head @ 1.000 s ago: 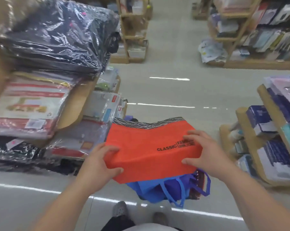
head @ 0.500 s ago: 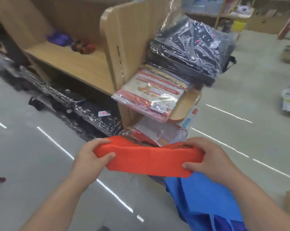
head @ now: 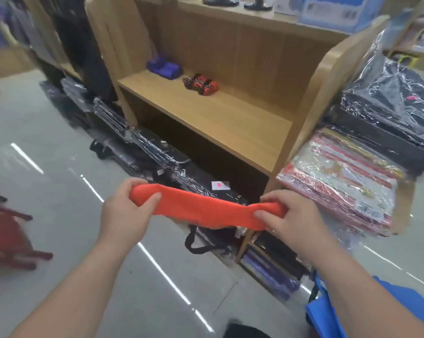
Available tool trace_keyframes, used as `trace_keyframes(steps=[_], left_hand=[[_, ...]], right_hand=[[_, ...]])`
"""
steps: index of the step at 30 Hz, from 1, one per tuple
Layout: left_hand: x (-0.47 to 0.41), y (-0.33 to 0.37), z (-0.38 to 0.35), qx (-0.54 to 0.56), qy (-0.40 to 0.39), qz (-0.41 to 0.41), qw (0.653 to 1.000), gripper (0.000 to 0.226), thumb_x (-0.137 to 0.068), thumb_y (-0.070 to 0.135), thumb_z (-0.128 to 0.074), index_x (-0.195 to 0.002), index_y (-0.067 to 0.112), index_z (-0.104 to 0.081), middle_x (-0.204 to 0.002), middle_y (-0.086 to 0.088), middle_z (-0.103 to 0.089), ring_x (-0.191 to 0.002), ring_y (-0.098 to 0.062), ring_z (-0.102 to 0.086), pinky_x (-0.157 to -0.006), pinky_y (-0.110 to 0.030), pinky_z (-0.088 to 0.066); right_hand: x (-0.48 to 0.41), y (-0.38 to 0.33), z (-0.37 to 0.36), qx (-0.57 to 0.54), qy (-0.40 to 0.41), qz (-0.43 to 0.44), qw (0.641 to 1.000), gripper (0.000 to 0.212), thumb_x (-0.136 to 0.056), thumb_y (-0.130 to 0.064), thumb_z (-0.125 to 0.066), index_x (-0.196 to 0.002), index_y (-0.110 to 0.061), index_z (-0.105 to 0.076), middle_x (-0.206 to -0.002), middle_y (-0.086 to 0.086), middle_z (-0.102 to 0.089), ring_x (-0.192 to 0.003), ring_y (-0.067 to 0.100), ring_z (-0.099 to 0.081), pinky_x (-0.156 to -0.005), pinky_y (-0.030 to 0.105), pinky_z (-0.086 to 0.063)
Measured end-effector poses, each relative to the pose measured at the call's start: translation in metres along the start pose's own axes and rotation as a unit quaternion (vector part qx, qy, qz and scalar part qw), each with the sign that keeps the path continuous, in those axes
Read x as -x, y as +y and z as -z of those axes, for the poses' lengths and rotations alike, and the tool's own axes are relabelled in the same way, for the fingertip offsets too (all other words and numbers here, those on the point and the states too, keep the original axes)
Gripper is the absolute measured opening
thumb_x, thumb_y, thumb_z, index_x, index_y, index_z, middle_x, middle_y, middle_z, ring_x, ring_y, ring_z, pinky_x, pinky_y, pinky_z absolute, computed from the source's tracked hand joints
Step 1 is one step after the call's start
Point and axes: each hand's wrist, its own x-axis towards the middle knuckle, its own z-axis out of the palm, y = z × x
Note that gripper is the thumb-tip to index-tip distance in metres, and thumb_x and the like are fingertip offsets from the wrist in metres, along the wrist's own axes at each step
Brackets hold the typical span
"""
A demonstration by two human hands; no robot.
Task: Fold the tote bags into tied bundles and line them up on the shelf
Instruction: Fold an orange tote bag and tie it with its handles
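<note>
- Orange cloth, thin and matte. Who holds it, and how?
- Both hands. The left fingers (head: 133,183) curl over the top of one end and the thumb presses its near face, so the left hand (head: 125,211) grips that end tight. The right fingers (head: 274,195) wrap the other end the same way and bunch it into a rounded knob inside the right hand (head: 291,220).
- Shape and position of the item?
- The tote bag (head: 201,208) is gathered into a long, flattened band with soft creases. It is stretched between the two grips and sags a little at the middle. It is held in the air, above the floor and in front of the lower part of the shelf (head: 230,118).
- Describe the shelf.
- Pale wood-grain board with a rounded side panel on the right. Two tied bundles lie on it. A purple bundle (head: 164,67), roughly cylindrical, sits towards the back left. A red-and-black bundle (head: 201,84) lies close to its right. I cannot tell whether they touch.
- Surroundings?
- Glossy grey floor (head: 59,167) with bright streaks of reflection. Dark goods in crinkled clear wrap (head: 157,154) lean along the base of the shelf. Flat red-striped packs (head: 340,181) in shiny film are stacked to the right of the side panel. A blue bag (head: 328,311) of matte cloth sits at the lower right, beside the right forearm.
</note>
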Motion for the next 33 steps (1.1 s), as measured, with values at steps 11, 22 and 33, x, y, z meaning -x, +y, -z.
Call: trace_keyframes(steps=[11, 22, 33], left_hand=[[-0.215, 0.035, -0.015, -0.020, -0.001, -0.061, 0.998, 0.021, -0.079, 0.037, -0.082, -0.088, 0.030, -0.064, -0.083, 0.013, -0.066, -0.078, -0.004, -0.062, -0.069, -0.029, -0.049], [-0.413, 0.053, -0.063, -0.006, -0.018, -0.055, 0.998, 0.034, -0.064, 0.055, -0.083, -0.073, 0.027, -0.066, -0.063, 0.006, -0.061, -0.062, -0.023, -0.060, -0.060, -0.039, -0.051], [-0.612, 0.005, -0.132, -0.155, -0.201, -0.150, 0.956, 0.031, -0.074, 0.044, -0.086, -0.080, 0.022, -0.065, -0.084, -0.002, -0.064, -0.084, -0.027, -0.060, -0.066, -0.032, -0.037]], right_hand=[[-0.208, -0.044, -0.029, -0.082, 0.061, 0.006, 0.995, 0.030, -0.071, -0.029, -0.091, -0.094, -0.031, -0.072, -0.093, -0.020, -0.069, -0.086, -0.016, -0.058, -0.069, 0.000, -0.039], [-0.379, -0.031, -0.039, -0.087, 0.210, -0.049, 0.973, 0.026, -0.072, -0.032, -0.089, -0.091, -0.025, -0.073, -0.086, -0.015, -0.070, -0.077, 0.003, -0.064, -0.070, 0.024, -0.049], [-0.493, -0.022, -0.124, 0.002, 0.196, -0.153, 0.969, 0.022, -0.080, -0.020, -0.083, -0.095, -0.028, -0.069, -0.096, -0.005, -0.071, -0.086, 0.019, -0.065, -0.082, 0.037, -0.053]])
